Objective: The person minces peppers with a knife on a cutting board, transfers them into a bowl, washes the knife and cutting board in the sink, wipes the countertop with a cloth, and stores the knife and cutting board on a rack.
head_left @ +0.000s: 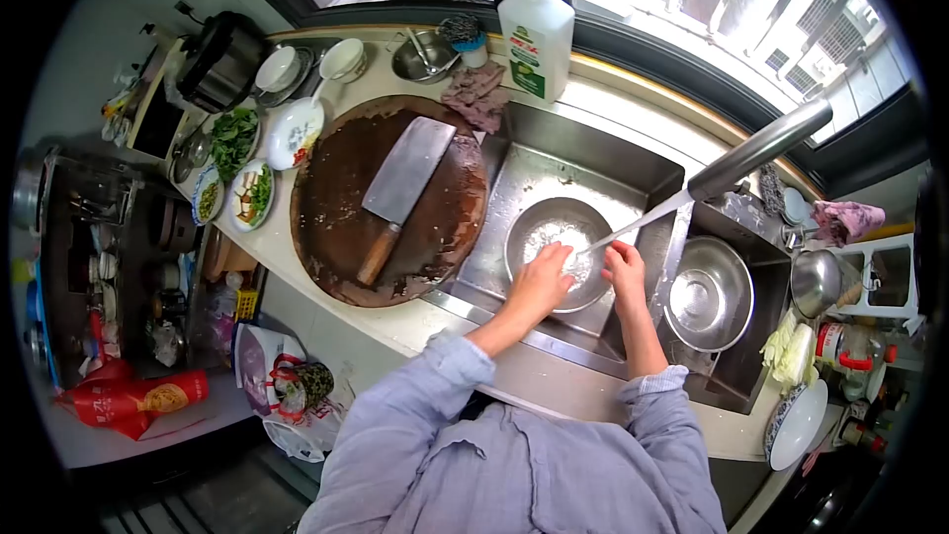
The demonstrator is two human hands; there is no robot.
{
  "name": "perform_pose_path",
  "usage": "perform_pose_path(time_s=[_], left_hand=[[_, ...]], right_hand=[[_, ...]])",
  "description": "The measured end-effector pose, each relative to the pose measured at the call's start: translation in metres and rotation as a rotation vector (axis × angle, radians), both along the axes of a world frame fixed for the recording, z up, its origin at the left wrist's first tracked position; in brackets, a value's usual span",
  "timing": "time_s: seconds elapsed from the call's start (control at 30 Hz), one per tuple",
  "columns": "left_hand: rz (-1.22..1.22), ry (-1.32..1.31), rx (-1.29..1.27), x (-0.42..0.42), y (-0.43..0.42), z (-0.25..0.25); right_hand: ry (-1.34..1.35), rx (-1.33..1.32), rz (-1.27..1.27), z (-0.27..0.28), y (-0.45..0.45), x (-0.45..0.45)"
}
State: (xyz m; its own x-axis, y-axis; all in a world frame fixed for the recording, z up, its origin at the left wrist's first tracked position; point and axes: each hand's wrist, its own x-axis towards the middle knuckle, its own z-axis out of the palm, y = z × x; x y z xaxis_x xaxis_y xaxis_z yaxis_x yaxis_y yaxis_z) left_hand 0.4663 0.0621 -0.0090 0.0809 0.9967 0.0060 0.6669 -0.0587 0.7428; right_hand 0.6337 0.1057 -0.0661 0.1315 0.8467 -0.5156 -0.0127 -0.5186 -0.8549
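Observation:
Water runs from the faucet [761, 150] in a white stream into a metal bowl [556, 213] in the left sink basin [613, 153]. My left hand [542, 282] reaches over the bowl's near side, with its fingers stretched toward the stream. Just right of the stream, my right hand [625, 269] hovers by the bowl's rim with its fingers curled together. Whether anything small lies in those fingers is too unclear to tell. Left of the sink, a cleaver [408, 173] with a wooden handle rests on a round wooden chopping board [326, 208].
A second metal bowl [710, 295] sits in the right basin. Behind the sink stand a white pump bottle [537, 30] and a pink cloth [476, 96]. Leafy greens [233, 138] and plates of cut food [251, 196] are left of the board. Cabbage leaves [790, 351] lie at right.

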Motion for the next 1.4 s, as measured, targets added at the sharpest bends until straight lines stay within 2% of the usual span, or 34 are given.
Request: perform_pose_path(time_s=[0.07,0.13,0.17,0.23,0.3,0.37,0.43,0.5,0.53,0.63,0.77,0.83,0.9,0.97,1.0,1.13,1.23,1.3,1.4], left_hand=[[0.112,-0.192,0.01,-0.03,-0.003,0.021],[0.259,-0.24,0.112,-0.063,-0.005,0.049],[0.331,-0.263,0.165,-0.084,-0.006,0.059],[0.462,-0.118,0.314,-0.137,-0.007,0.072],[0.675,0.08,0.444,-0.205,-0.008,0.06],[0.889,0.176,0.462,-0.278,-0.011,0.04],[1.075,0.14,0.428,-0.349,-0.02,0.008],[1.206,-0.091,0.25,-0.398,-0.024,-0.015],[1.18,-0.11,0.3,-0.414,-0.023,-0.025],[1.059,-0.362,-0.049,-0.455,-0.021,-0.036],[1.058,-0.756,-0.282,-0.444,-0.006,0.006],[0.954,-0.854,-0.235,-0.458,0.002,-0.012],[0.889,-0.944,-0.212,-0.463,0.005,-0.02],[0.851,-1.022,-0.227,-0.459,0.009,-0.018],[0.854,-0.999,-0.198,-0.44,0.007,0.002],[0.742,-0.965,-0.167,-0.421,0.0,0.049],[0.637,-0.938,-0.228,-0.395,-0.022,0.078],[0.6,-0.864,-0.267,-0.372,-0.038,0.084],[0.582,-0.962,-0.282,-0.32,-0.06,0.087]], right_hand=[[-0.086,0.088,0.101,0.017,-0.006,-0.016],[-0.103,0.246,0.154,0.018,-0.019,-0.046],[-0.176,0.188,0.26,0.018,-0.025,-0.056],[-0.165,0.304,0.298,0.048,-0.04,-0.093],[-0.103,0.305,0.298,0.079,-0.052,-0.131],[-0.352,0.521,0.354,0.076,-0.063,-0.165],[-0.591,0.745,0.431,0.104,-0.069,-0.202],[-0.685,0.897,0.538,0.119,-0.067,-0.242],[-0.688,0.902,0.584,0.123,-0.065,-0.266],[-0.745,0.931,0.666,0.11,-0.054,-0.31],[-0.871,0.746,0.546,0.108,-0.05,-0.304],[-0.977,0.668,0.433,0.104,-0.045,-0.28],[-0.929,0.421,0.384,0.109,-0.04,-0.262],[-0.659,0.207,0.24,0.095,-0.034,-0.25],[-0.514,0.149,0.196,0.086,-0.033,-0.246],[-0.215,0.091,0.205,0.068,-0.029,-0.222],[-0.073,0.193,0.176,0.044,-0.029,-0.193],[-0.038,0.184,0.172,0.049,-0.035,-0.168],[-0.151,0.167,0.195,0.055,-0.041,-0.121]])
